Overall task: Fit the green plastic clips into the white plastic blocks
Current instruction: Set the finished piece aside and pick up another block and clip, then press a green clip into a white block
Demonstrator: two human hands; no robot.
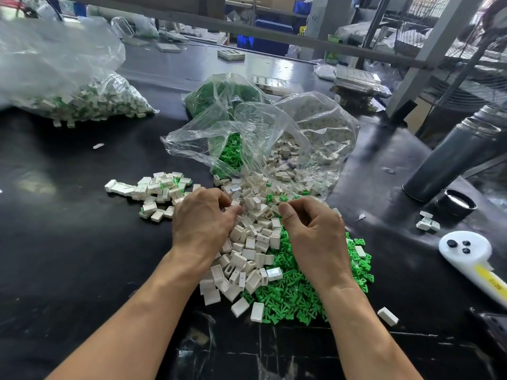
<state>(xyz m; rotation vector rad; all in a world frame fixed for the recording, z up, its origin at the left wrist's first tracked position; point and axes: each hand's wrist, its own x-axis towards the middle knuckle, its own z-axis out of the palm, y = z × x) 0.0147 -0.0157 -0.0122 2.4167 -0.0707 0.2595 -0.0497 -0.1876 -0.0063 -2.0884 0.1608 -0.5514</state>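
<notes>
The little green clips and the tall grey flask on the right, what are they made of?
The small green clips look like moulded plastic: uniform bright colour, dull sheen, identical shapes. The tall grey cylindrical flask seems to be metal with a matte coating, going by its bare silvery threaded neck, though coated plastic cannot be ruled out.

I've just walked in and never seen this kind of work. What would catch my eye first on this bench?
Most striking is the heap in the middle of the black table: white plastic blocks spilling from a clear bag, with bright green plastic clips piled beside them on the right. The left hand and right hand work with curled fingers at the top of that heap. At far left lies a second bag of white-and-green pieces.
</notes>
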